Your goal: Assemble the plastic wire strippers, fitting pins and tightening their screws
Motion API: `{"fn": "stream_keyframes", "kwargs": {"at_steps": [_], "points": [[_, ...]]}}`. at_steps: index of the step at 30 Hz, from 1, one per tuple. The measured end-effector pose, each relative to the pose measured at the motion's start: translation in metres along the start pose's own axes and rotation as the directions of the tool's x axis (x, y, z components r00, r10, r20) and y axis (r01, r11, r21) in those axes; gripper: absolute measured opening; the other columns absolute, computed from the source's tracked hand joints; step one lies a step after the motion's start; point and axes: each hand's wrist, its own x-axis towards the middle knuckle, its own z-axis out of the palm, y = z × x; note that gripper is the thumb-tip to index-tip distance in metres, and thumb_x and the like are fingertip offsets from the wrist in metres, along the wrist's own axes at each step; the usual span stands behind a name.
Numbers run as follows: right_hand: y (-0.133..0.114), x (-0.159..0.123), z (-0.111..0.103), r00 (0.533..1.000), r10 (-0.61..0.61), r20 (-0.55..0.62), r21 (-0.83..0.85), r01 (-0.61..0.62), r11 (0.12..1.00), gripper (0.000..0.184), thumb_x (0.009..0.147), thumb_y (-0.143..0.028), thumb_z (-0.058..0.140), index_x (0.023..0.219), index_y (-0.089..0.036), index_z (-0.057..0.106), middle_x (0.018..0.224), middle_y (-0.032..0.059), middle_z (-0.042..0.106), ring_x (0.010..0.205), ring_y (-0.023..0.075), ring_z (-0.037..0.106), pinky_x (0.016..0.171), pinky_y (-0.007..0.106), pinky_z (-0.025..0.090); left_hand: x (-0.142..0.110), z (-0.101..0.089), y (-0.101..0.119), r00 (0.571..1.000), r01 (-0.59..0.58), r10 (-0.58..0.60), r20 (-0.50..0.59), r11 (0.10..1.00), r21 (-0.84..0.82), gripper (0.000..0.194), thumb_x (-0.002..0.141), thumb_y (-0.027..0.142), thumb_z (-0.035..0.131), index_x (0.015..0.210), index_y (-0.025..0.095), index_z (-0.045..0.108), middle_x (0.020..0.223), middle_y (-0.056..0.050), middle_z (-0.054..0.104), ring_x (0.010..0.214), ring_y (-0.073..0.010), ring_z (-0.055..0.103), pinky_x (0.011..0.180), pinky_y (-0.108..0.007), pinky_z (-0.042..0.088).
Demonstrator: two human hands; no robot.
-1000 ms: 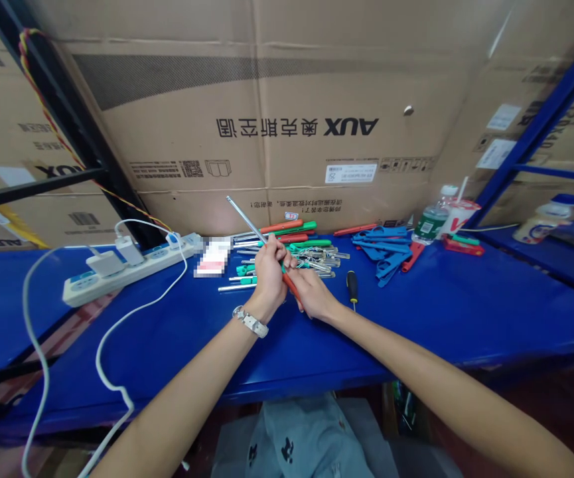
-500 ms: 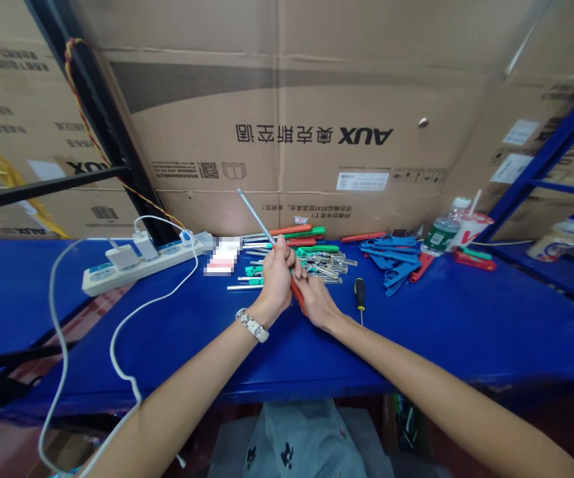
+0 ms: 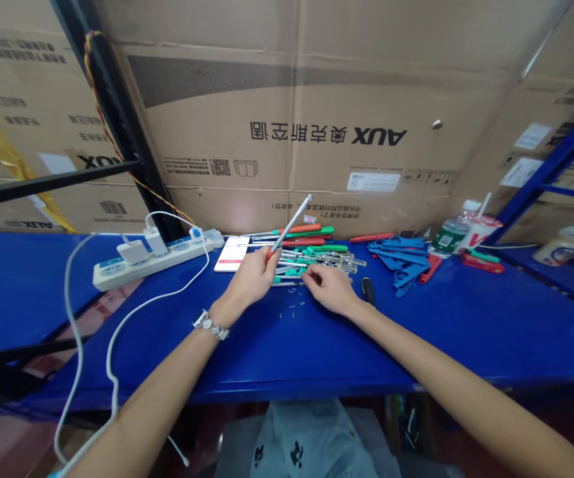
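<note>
My left hand (image 3: 253,273) is closed around the orange-red handle (image 3: 269,255) of a tool with a slim metal rod (image 3: 292,224), which slants up and to the right. My right hand (image 3: 330,287) is low over the table by the pile, its fingers curled and the fingertips together; whatever is between them is hidden. Several tiny thin pins (image 3: 292,306) lie scattered on the blue tabletop (image 3: 267,358) between my hands. Behind the hands is a pile of similar tools with red and green handles (image 3: 329,248), metal rods and clear pieces (image 3: 354,264).
A black-and-yellow screwdriver (image 3: 367,291) lies partly behind my right forearm. Blue strips (image 3: 403,260), a bottle (image 3: 448,234) and a cup (image 3: 480,232) stand to the right. A white card (image 3: 231,255) and power strip (image 3: 157,261) with cables are on the left. Cardboard boxes (image 3: 316,79) form the back.
My hands have separated. The left has moved left with the tool, whose rod now leans right instead of left. The right has let go of the handle and lowered; scattered pins now show.
</note>
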Motion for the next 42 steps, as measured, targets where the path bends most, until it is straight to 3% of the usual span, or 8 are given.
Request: {"fn": "stream_keyframes", "kwargs": {"at_steps": [8,15,18,20,23,27,31,42], "points": [[-0.024,0.048,0.02,0.918,-0.327,0.224,-0.166,0.367,0.915,0.013,0.094,-0.028,0.068,0.103,-0.02,0.074,0.106,0.0092,0.066,0.108,0.0254,0.058,0.087,0.035,0.042,-0.009,-0.011,-0.013,0.994,-0.006,-0.035,0.105,0.931,0.365,0.031,0.102,0.031,0.045,0.072,0.023,0.039,0.057,0.002,0.047,0.051,-0.0163,0.043,0.055,-0.03,0.025],[-0.031,0.063,0.021,0.897,-0.36,0.258,-0.17,0.409,0.897,0.012,0.09,-0.03,0.074,0.091,-0.018,0.074,0.11,0.01,0.068,0.108,0.0273,0.058,0.092,0.04,0.041,-0.014,-0.006,-0.007,0.981,-0.028,-0.07,0.179,0.868,0.495,0.02,0.102,0.024,0.045,0.084,0.02,0.051,0.064,-0.001,0.055,0.056,-0.0182,0.052,0.055,-0.029,0.028],[-0.02,0.059,0.012,0.949,-0.294,0.114,-0.011,0.297,0.955,0.011,0.088,-0.03,0.074,0.087,-0.019,0.074,0.095,0.0078,0.072,0.096,0.0244,0.064,0.087,0.039,0.045,-0.016,-0.005,-0.004,0.98,-0.063,-0.046,0.191,0.848,0.527,0.021,0.105,0.027,0.043,0.088,0.019,0.053,0.065,-0.002,0.057,0.057,-0.0192,0.055,0.055,-0.029,0.028],[-0.008,0.055,0.003,0.98,-0.196,0.037,0.261,0.18,0.948,0.017,0.087,-0.035,0.075,0.084,-0.019,0.073,0.087,0.0065,0.074,0.083,0.0213,0.068,0.078,0.035,0.048,-0.018,-0.004,-0.003,0.979,-0.082,-0.037,0.203,0.833,0.547,0.023,0.107,0.03,0.042,0.09,0.019,0.054,0.065,-0.002,0.059,0.058,-0.0202,0.058,0.055,-0.03,0.027],[0.013,0.044,-0.013,1.0,-0.025,0.01,0.602,0.014,0.798,0.034,0.079,-0.052,0.078,0.08,-0.018,0.072,0.071,0.0039,0.072,0.061,0.0177,0.066,0.059,0.029,0.045,-0.02,-0.001,-0.002,0.97,-0.121,-0.035,0.242,0.792,0.598,0.024,0.108,0.033,0.04,0.096,0.019,0.055,0.068,-0.003,0.063,0.062,-0.0227,0.063,0.055,-0.03,0.027],[0.031,0.021,-0.031,0.97,0.223,-0.095,0.821,-0.05,0.568,0.045,0.066,-0.062,0.082,0.078,-0.019,0.07,0.065,-0.0007,0.066,0.051,0.0111,0.055,0.05,0.025,0.038,-0.022,0.004,0.0,0.951,-0.191,-0.027,0.309,0.734,0.652,0.028,0.11,0.037,0.034,0.107,0.019,0.057,0.073,-0.004,0.067,0.068,-0.0262,0.067,0.055,-0.03,0.029],[0.035,0.005,-0.038,0.943,0.291,-0.16,0.89,0.011,0.455,0.047,0.067,-0.064,0.081,0.076,-0.02,0.066,0.059,-0.0049,0.057,0.05,0.0089,0.048,0.051,0.024,0.038,-0.027,0.006,0.006,0.929,-0.248,-0.033,0.368,0.684,0.686,0.037,0.111,0.041,0.028,0.11,0.019,0.058,0.079,-0.007,0.07,0.069,-0.0271,0.068,0.055,-0.03,0.031],[0.036,0.002,-0.044,0.914,0.276,-0.297,0.81,0.088,0.58,0.05,0.062,-0.064,0.084,0.067,-0.021,0.058,0.053,-0.0047,0.056,0.048,0.0102,0.047,0.051,0.025,0.038,-0.029,0.005,0.006,0.901,-0.304,-0.056,0.431,0.626,0.718,0.04,0.11,0.04,0.026,0.11,0.019,0.06,0.086,-0.01,0.073,0.074,-0.0288,0.071,0.059,-0.032,0.041]]}}
